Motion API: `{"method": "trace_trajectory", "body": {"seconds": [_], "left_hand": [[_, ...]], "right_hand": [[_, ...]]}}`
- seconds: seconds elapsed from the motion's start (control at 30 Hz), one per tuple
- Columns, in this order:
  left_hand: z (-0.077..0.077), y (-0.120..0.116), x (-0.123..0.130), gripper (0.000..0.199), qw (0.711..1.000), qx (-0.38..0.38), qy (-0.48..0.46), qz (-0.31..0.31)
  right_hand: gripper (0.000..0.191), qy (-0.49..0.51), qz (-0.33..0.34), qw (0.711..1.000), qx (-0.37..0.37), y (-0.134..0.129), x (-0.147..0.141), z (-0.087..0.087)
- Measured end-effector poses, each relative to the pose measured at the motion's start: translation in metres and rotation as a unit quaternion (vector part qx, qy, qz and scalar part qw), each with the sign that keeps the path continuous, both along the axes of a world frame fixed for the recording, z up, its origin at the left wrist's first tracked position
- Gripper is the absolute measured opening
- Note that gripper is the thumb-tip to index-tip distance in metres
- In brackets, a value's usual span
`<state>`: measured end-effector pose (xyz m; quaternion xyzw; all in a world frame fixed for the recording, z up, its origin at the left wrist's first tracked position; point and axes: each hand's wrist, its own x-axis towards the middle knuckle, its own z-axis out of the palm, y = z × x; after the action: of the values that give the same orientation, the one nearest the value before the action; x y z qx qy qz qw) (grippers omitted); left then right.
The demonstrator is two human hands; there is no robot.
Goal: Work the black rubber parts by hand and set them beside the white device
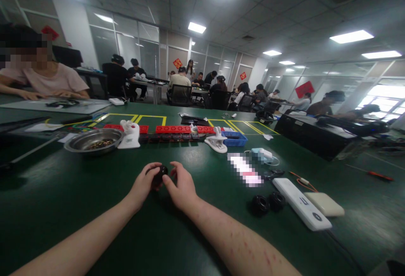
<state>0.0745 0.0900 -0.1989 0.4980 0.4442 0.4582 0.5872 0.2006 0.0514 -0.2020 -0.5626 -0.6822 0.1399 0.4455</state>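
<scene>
Near the middle of the green table (120, 183), my left hand (144, 185) is wrapped round a small, dark, rounded object (160, 172). My right hand (182, 185) is just to the right, its thumb at the object's side and its other fingers raised and apart from the thumb. Beyond my hands lies a long row of red pieces (177, 129) with dark parts along its front. A white clamp-like stand (129, 135) is at the row's left part, and another white clamp (217, 141) is at its right.
A metal bowl (95, 141) of small brass-coloured pieces is at the left. To the right are a blue tray (234, 138), two black rings (260, 204), a white power strip (300, 203), a cream box (325, 204) and a large black case (313, 135). Several people sit farther back.
</scene>
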Motion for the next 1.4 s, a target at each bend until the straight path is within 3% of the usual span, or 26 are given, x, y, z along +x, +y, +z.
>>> {"method": "trace_trajectory", "body": {"seconds": [0.1, 0.2, 0.27, 0.37, 0.6, 0.67, 0.77, 0.9, 1.03, 1.27, 1.4], "left_hand": [[0.001, -0.002, 0.000, 0.044, 1.000, 0.016, 0.019, -0.014], [0.001, -0.004, -0.001, 0.045, 0.998, 0.044, 0.039, -0.028], [0.001, -0.005, -0.002, 0.043, 0.997, 0.059, 0.034, -0.028], [0.001, -0.004, -0.002, 0.042, 0.998, 0.060, 0.022, -0.016], [-0.002, 0.003, 0.001, 0.035, 1.000, -0.006, 0.009, 0.024], [-0.002, 0.003, 0.001, 0.033, 0.999, -0.017, 0.007, 0.030], [-0.002, 0.003, 0.000, 0.035, 1.000, -0.006, -0.002, 0.028], [-0.002, 0.000, -0.002, 0.039, 1.000, 0.018, -0.007, 0.015], [0.000, -0.004, -0.003, 0.041, 0.998, 0.055, 0.005, 0.002], [0.000, -0.004, -0.006, 0.043, 0.996, 0.087, 0.014, 0.007], [-0.007, 0.004, -0.006, 0.048, 0.997, 0.071, 0.015, 0.029]], "right_hand": [[0.029, 0.007, -0.029, 0.998, -0.046, 0.005, 0.002, -0.003], [0.036, 0.030, -0.004, 0.997, -0.072, 0.010, 0.004, -0.007], [0.030, 0.051, 0.012, 0.996, -0.072, 0.012, 0.004, -0.010], [0.018, 0.047, 0.025, 0.998, -0.037, 0.011, 0.003, -0.010], [0.040, -0.038, 0.088, 0.991, 0.098, 0.003, 0.005, 0.000], [0.043, -0.044, 0.093, 0.990, 0.097, 0.001, 0.004, 0.002], [0.049, -0.016, 0.038, 0.997, 0.063, 0.001, 0.002, 0.000], [0.026, 0.024, -0.019, 0.999, 0.011, 0.006, 0.003, -0.005], [0.028, 0.014, -0.004, 1.000, -0.008, 0.009, 0.005, -0.006], [0.018, -0.020, 0.020, 0.999, 0.028, 0.006, 0.002, 0.000], [0.036, -0.085, 0.056, 0.991, 0.089, 0.004, 0.004, 0.003]]}}
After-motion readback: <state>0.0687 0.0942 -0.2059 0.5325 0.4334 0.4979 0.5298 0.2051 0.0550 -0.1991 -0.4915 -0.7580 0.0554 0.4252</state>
